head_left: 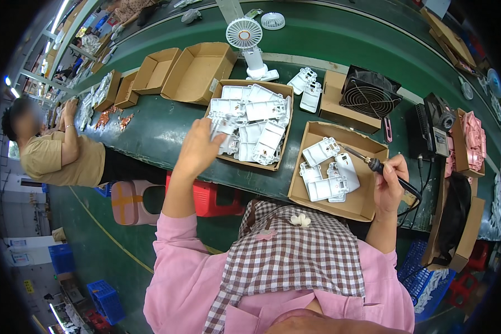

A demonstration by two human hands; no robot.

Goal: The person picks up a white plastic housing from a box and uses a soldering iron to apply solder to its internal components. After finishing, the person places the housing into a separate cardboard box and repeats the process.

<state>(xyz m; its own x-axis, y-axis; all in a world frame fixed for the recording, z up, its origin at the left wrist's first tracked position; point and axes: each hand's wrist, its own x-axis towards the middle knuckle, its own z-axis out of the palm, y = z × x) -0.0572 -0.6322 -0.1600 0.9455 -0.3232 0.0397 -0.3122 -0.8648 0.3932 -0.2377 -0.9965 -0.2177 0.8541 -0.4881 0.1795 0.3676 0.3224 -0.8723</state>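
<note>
My left hand (199,147) is at the left edge of a cardboard box (279,163) filled with white plastic housings (265,110). Its thumb and fingers close on one white plastic housing (224,123), slightly blurred. In my right hand (389,186) is a soldering iron (374,165), gripped like a pen, its cord trailing to the right. The iron's tip points left over a shallower cardboard box (362,210), above several white housings (324,186) lying loosely inside.
Behind the boxes stand a white handheld fan (245,39), a black square fan (371,92) and empty cardboard trays (197,69). At right are a soldering station (435,131) and a box of pink parts (473,142). Another person (61,150) sits at far left.
</note>
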